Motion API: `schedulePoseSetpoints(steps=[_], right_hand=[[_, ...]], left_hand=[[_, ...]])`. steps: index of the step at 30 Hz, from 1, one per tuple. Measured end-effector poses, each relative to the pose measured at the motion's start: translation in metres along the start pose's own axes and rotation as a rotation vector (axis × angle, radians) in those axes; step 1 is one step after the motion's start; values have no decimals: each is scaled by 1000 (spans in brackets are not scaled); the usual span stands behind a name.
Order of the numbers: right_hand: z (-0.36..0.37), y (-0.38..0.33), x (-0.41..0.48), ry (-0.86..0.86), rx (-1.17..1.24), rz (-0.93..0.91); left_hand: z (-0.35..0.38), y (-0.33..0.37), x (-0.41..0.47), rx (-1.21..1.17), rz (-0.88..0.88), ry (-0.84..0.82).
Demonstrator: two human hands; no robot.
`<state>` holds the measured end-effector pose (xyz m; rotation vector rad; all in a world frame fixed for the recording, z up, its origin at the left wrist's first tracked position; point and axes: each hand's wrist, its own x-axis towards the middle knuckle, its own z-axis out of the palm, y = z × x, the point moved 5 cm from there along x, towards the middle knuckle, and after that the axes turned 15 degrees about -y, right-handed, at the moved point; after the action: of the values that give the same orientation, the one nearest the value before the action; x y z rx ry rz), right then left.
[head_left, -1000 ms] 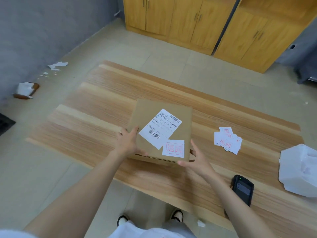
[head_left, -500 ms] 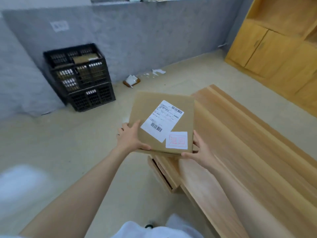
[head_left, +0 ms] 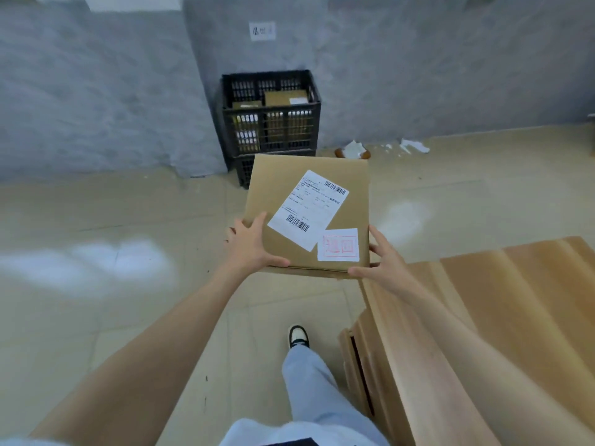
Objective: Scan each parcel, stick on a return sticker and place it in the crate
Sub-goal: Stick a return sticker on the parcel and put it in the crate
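Note:
I hold a flat brown cardboard parcel [head_left: 283,188] level in the air over the floor. My left hand [head_left: 252,244] grips its near left corner and my right hand [head_left: 381,260] its near right corner. On its top are a white shipping label [head_left: 307,209] with barcodes and a white return sticker [head_left: 338,245] with red print. Beyond the parcel, a black plastic crate [head_left: 270,120] stands against the grey wall with several brown parcels inside. The parcel hides the crate's lower front.
The wooden table [head_left: 502,317] edge lies at the lower right, beside my right forearm. Scraps of paper [head_left: 413,145] and a brown dish [head_left: 352,152] lie on the tiled floor by the wall. My leg and shoe [head_left: 298,338] are below the parcel.
I lifted the parcel off the table and turned left towards the crate. The crate now sits straight ahead and closer; the table has slid to the right.

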<state>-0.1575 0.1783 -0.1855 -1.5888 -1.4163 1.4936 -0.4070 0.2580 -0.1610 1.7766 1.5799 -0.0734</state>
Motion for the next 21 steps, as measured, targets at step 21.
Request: schedulePoseSetpoints(steps=[21], right_hand=[[-124, -129, 355, -74, -55, 71]], left_hand=[[-207, 23, 300, -61, -117, 65]])
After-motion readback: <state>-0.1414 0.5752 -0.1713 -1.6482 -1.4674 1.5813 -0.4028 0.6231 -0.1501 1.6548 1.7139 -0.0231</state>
